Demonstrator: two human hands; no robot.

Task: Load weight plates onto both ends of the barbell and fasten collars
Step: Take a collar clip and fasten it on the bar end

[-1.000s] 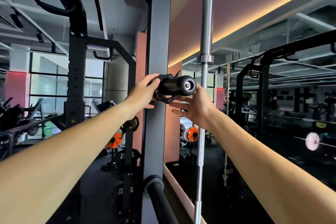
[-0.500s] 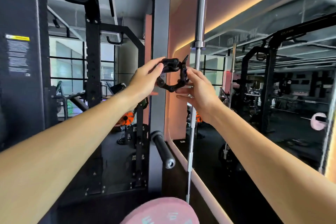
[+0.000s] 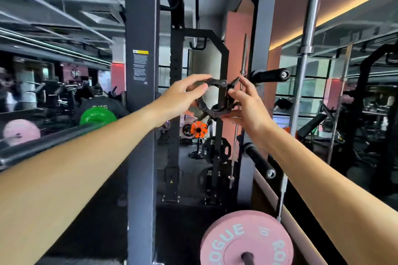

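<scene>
Between the two sets of fingertips hangs a black clamp collar (image 3: 212, 99), held in the air in front of a dark rack upright (image 3: 141, 114). The left hand (image 3: 183, 98) curls thumb and fingers round the collar's left side, though motion blur smears those fingers and I cannot tell exactly where each one sits. The right hand (image 3: 247, 103) pinches the right side, near what looks like the open lever. Below the right fingers, a pink plate (image 3: 243, 241) sits on a bar sleeve (image 3: 248, 258), both cut off by the bottom edge. Just beyond the right fingertips a black storage peg (image 3: 269, 75) juts from the rack. A second ago the collar ringed that peg; now it is off it and lower, and the pink plate has come further into view.
</scene>
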